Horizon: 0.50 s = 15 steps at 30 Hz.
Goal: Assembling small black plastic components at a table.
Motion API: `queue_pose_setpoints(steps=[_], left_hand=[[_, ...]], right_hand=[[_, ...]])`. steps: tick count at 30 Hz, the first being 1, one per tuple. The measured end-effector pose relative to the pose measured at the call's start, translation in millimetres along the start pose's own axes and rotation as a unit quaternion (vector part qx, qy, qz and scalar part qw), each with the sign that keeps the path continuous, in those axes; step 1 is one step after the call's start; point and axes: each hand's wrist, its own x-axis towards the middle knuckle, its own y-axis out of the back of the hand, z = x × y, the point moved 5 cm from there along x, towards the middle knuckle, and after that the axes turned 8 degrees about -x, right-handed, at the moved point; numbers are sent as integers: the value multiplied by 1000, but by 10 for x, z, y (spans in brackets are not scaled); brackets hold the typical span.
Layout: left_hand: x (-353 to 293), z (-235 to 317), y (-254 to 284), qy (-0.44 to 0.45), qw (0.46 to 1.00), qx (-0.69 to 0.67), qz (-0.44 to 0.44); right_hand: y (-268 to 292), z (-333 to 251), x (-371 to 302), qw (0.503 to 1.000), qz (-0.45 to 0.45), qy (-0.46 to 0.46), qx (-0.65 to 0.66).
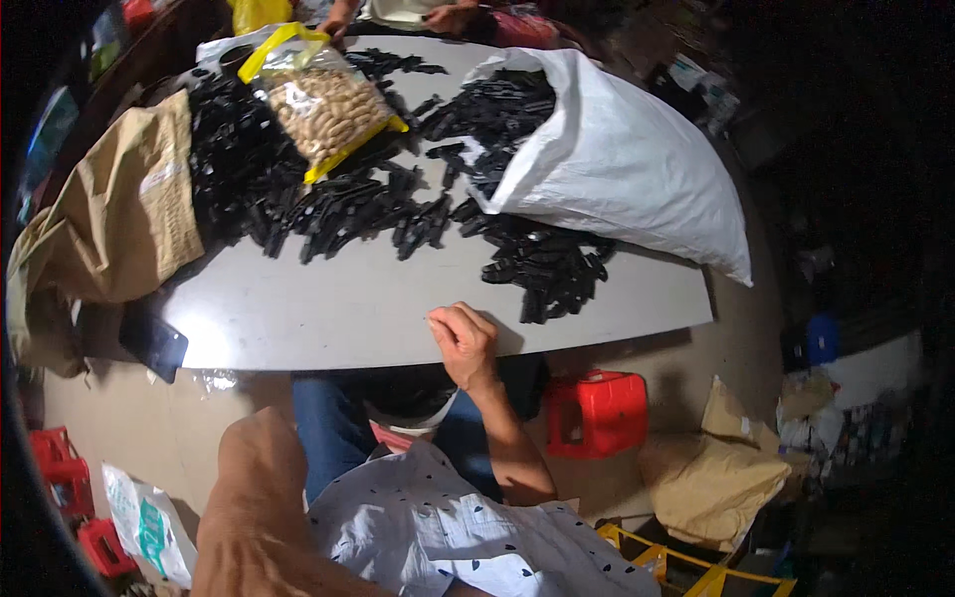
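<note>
My right hand (466,343) rests at the near edge of the table (328,308), its fingers curled into a loose fist with nothing showing in them. On the left, my bent bare arm (261,458) rises close to the camera, and its hand is out of the picture. Beyond my right hand lie heaps of small, long black pieces (542,269), too small to name exactly. More of them spill from the mouth of a white woven sack (627,159) lying on its side. A clear bag of peanuts in their shells (328,109), trimmed in yellow, sits on the left heap.
A brown sack (124,209) drapes over the table's left end, beside a dark phone (154,343) at the edge. Across the table show another person's hands (453,18). Red plastic stools (597,413) and a tan sack (711,483) stand or lie on the floor.
</note>
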Motion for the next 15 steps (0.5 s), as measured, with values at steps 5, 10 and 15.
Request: queue_pose_setpoints(steps=[5,10,15], left_hand=[[-149,-109,123,124,980,-150,34],[-183,-114,55,254,923,-275,86],[148,-201,-673,293,828,-477,34]], right_hand=[[-16,23,-20,999,-24,-23,-5],[-20,54,-70,1000,-7,-17,0],[-19,8,-60,1000,-4,-10,15]])
